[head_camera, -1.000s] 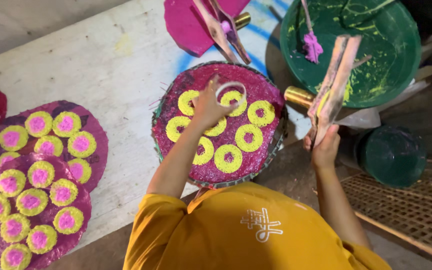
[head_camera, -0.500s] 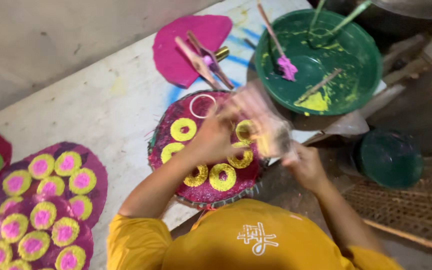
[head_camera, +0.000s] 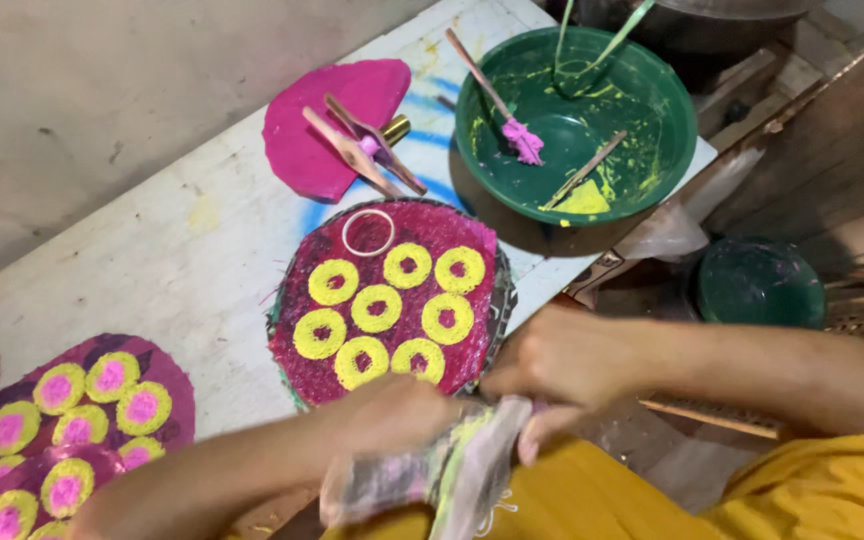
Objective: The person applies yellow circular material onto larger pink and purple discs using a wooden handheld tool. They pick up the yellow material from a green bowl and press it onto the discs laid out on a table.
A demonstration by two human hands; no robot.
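A round magenta mat (head_camera: pixel 302 360) with several yellow rings and one bare white ring outline (head_camera: pixel 368 232) lies on the white board in front of me. Just below its near edge my left hand (head_camera: pixel 392 412) and my right hand (head_camera: pixel 562 362) both grip a crumpled, paint-stained clear plastic sheet (head_camera: pixel 452 475) over my lap. The sheet is blurred. A large green bowl (head_camera: pixel 672 150) with yellow paint, a pink-tipped stick (head_camera: pixel 512 120) and other sticks stands at the far right.
A plain magenta disc (head_camera: pixel 302 150) with wooden sticks and a small brass piece lies behind the mat. Magenta mats with yellow-and-pink circles (head_camera: pixel 82 420) lie at the left. A small dark green pot (head_camera: pixel 760 285) sits at the right, beside a woven surface.
My right hand came down from beside the green bowl. My left hand left the mat. Both hands now hold the plastic sheet low over my lap; the view has tilted.
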